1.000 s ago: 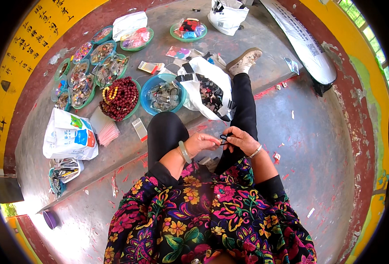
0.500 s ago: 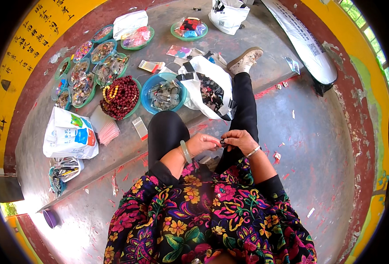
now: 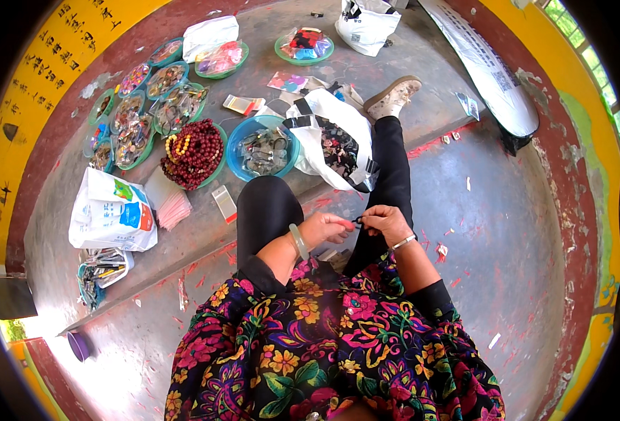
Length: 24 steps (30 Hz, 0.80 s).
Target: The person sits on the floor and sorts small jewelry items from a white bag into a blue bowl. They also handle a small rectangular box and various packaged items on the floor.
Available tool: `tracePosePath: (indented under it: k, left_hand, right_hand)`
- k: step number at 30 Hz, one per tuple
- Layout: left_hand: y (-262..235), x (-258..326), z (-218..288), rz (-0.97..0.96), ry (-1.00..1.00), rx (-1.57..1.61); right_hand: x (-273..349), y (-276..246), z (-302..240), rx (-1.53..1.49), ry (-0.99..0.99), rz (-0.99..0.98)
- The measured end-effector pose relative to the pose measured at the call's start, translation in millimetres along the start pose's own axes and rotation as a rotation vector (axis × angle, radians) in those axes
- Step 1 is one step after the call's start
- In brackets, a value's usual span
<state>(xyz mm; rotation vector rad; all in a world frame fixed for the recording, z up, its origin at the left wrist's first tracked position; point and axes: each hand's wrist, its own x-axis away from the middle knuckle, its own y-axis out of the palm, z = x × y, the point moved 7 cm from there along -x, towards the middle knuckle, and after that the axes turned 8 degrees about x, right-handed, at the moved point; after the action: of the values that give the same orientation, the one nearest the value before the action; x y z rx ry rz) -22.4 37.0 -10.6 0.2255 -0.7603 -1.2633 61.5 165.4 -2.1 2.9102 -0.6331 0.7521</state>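
Observation:
Over the gap between my thighs, both hands work close together. My left hand [image 3: 326,229] has its fingers curled inward, with something small and red [image 3: 346,225] at the fingertips; its kind cannot be made out. A pale green bangle [image 3: 298,241] circles that wrist. Pinched in my right hand [image 3: 387,224] is a small dark piece [image 3: 358,219], too tiny to name, which sits between the two hands. Just beyond them, against my right leg, stands a white bag [image 3: 312,151] with small dark pieces inside. A blue bowl [image 3: 233,156] of clear packets and small metal-looking parts is beside it.
Dark red beads [image 3: 196,156] fill a bowl at the left. Several bowls of small goods [image 3: 127,133] cluster beyond. A white printed bag [image 3: 113,210] and a tub of tools [image 3: 105,269] stand far left. A long white package [image 3: 489,70] lies at the right wall.
My hands have drawn slightly apart. The red thing at my left fingertips shows more now, and the dark piece is in my right fingers.

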Motion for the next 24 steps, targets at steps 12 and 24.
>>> tracePosePath:
  k: [12, 24]
  left_hand:
    - [-16.0, -6.2, -16.5, 0.136, -0.049, -0.026]
    - [-19.7, -13.7, -24.9, 0.045, 0.034, -0.100]
  right_hand:
    - [15.8, 18.2, -46.9, 0.334, -0.367, 0.037]
    - [38.8, 41.7, -79.5, 0.961, -0.912, 0.136]
